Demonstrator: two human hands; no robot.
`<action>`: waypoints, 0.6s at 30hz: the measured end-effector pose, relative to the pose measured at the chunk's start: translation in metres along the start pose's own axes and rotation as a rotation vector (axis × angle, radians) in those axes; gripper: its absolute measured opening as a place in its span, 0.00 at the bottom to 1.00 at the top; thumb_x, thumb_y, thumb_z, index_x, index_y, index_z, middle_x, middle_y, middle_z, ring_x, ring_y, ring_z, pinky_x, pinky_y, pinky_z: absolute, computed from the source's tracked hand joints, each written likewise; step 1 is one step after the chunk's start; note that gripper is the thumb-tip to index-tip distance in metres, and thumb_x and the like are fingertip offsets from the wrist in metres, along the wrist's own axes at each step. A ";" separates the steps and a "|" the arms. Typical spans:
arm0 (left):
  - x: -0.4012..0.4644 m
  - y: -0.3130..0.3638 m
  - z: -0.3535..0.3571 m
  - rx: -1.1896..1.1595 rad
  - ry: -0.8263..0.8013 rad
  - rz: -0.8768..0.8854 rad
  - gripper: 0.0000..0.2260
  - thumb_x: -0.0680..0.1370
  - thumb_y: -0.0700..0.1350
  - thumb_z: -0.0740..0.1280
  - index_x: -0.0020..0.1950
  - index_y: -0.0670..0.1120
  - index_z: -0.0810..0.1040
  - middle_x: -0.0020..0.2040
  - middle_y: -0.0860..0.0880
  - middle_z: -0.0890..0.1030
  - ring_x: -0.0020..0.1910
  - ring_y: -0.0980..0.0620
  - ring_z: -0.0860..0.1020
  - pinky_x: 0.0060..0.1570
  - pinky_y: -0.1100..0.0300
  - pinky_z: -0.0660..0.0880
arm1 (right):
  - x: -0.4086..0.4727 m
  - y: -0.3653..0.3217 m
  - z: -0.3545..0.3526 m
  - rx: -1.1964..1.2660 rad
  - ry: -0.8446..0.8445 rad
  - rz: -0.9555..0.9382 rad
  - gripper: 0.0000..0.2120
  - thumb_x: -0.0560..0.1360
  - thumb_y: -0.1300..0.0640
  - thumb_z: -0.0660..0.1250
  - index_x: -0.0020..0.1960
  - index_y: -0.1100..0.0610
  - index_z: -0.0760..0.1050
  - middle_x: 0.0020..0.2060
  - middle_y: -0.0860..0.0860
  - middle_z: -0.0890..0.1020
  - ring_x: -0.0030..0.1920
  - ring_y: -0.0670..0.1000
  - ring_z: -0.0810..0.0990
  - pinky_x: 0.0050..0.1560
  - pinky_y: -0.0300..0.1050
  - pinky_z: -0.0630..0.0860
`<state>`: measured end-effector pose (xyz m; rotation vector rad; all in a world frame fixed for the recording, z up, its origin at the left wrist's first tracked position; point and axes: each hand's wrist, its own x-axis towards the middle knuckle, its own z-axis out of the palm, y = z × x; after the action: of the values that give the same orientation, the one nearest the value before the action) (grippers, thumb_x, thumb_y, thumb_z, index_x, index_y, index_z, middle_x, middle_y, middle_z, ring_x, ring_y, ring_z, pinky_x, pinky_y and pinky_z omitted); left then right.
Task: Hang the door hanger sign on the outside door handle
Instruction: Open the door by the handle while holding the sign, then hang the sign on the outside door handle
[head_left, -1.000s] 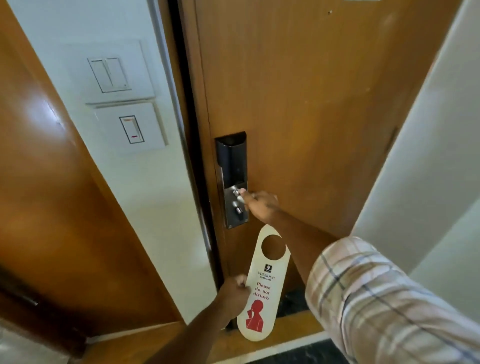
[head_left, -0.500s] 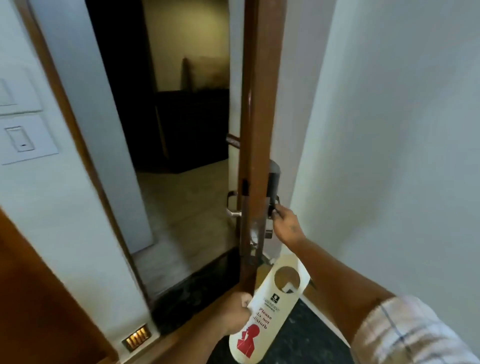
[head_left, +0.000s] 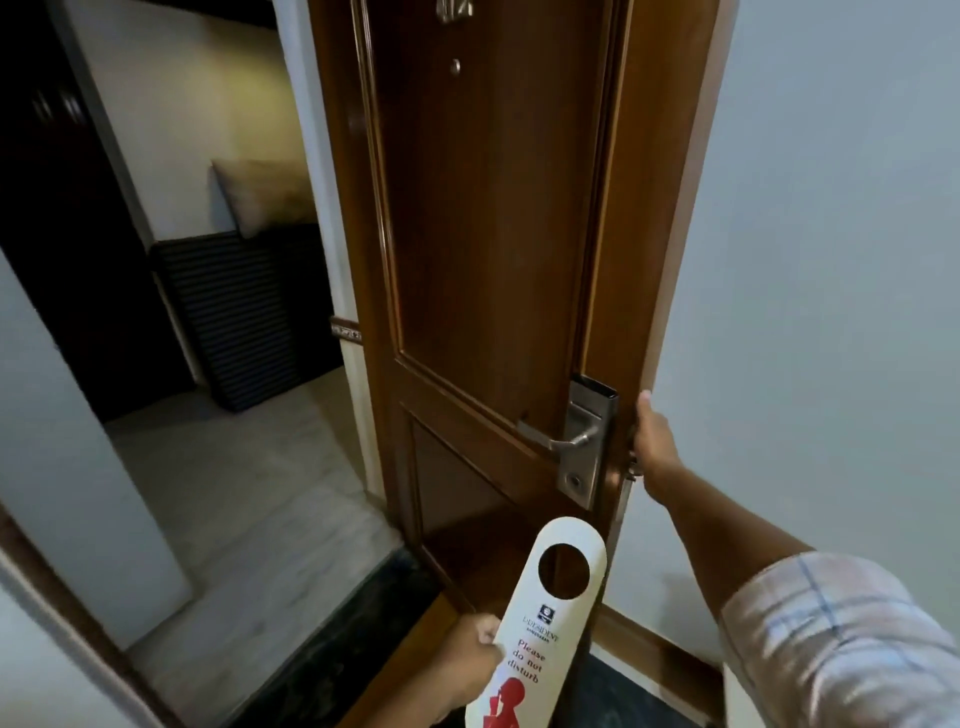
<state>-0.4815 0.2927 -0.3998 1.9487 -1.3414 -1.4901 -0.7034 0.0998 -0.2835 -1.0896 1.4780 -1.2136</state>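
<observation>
The brown wooden door (head_left: 488, 249) stands swung open, its outside face toward me. On it is a silver lock plate with a lever door handle (head_left: 563, 441) pointing left. My right hand (head_left: 652, 439) grips the door's edge just right of the lock. My left hand (head_left: 475, 657) holds a white "Please do not disturb" door hanger sign (head_left: 540, 639) by its left edge. The sign is upright with its round hole on top, below the handle and apart from it.
A white wall (head_left: 831, 260) stands close on the right with a wooden skirting (head_left: 654, 649). Left of the door a corridor with a pale floor (head_left: 249, 493) leads to a dark striped cabinet (head_left: 228, 317). A dark stone threshold (head_left: 332, 639) lies underfoot.
The door has swung further round, from edge-on to showing its outside face and handle. My right hand shifted from the inside handle to the door's edge. The sign has stayed low in my left hand.
</observation>
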 end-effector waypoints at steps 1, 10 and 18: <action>0.011 0.006 -0.007 -0.016 -0.012 0.007 0.10 0.79 0.40 0.63 0.44 0.52 0.79 0.50 0.52 0.86 0.46 0.57 0.85 0.46 0.60 0.82 | 0.009 -0.002 -0.003 0.000 0.017 -0.013 0.34 0.80 0.34 0.44 0.74 0.56 0.63 0.69 0.58 0.71 0.68 0.61 0.70 0.70 0.64 0.65; 0.087 0.042 -0.073 -0.146 -0.103 0.095 0.10 0.82 0.39 0.60 0.50 0.47 0.81 0.53 0.46 0.86 0.51 0.48 0.85 0.61 0.45 0.79 | -0.063 0.081 0.070 0.016 0.355 -0.092 0.24 0.78 0.35 0.57 0.62 0.52 0.72 0.54 0.50 0.80 0.53 0.50 0.81 0.51 0.48 0.77; 0.144 0.087 -0.133 -0.397 -0.224 0.169 0.16 0.83 0.37 0.55 0.66 0.45 0.76 0.55 0.42 0.84 0.53 0.45 0.82 0.48 0.50 0.79 | -0.037 0.070 0.165 -0.296 0.186 -0.087 0.10 0.79 0.42 0.61 0.45 0.46 0.75 0.39 0.43 0.84 0.35 0.41 0.84 0.32 0.37 0.80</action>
<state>-0.4044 0.0955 -0.3652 1.4253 -1.1505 -1.7688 -0.5408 0.1141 -0.3657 -1.2751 1.8120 -1.2083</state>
